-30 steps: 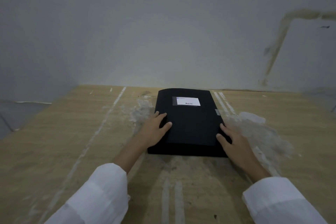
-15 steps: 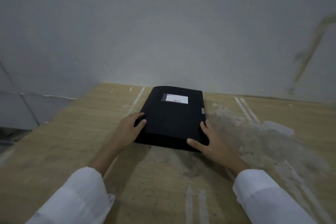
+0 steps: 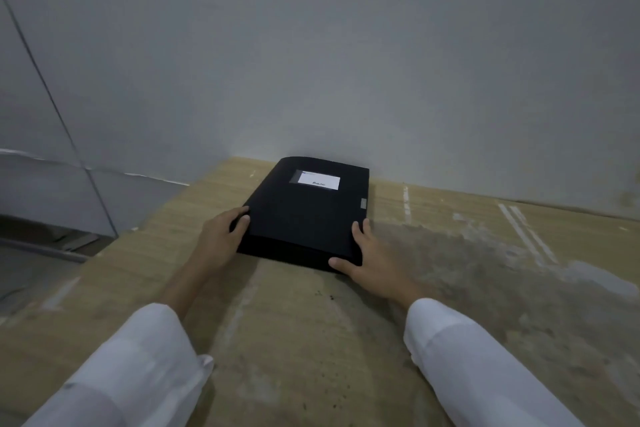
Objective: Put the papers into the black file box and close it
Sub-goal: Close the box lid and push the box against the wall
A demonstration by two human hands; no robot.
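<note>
The black file box [image 3: 304, 215] lies flat and closed on the wooden table, its far end close to the wall. A white label [image 3: 318, 180] is on its lid and a small grey clasp [image 3: 363, 203] sits on its right edge. My left hand [image 3: 221, 236] grips the box's near left edge, fingers curled over the lid. My right hand [image 3: 367, 260] holds the near right corner, thumb against the front side. No papers are visible.
The worn wooden table [image 3: 311, 340] has pale scuffed patches on the right. A grey wall [image 3: 346, 62] rises just behind the box. The table's left edge [image 3: 114, 246] drops to the floor beside a wall panel.
The box has slid away from me toward the wall and to the left with both hands on it. My view has swung left, showing the table's left edge.
</note>
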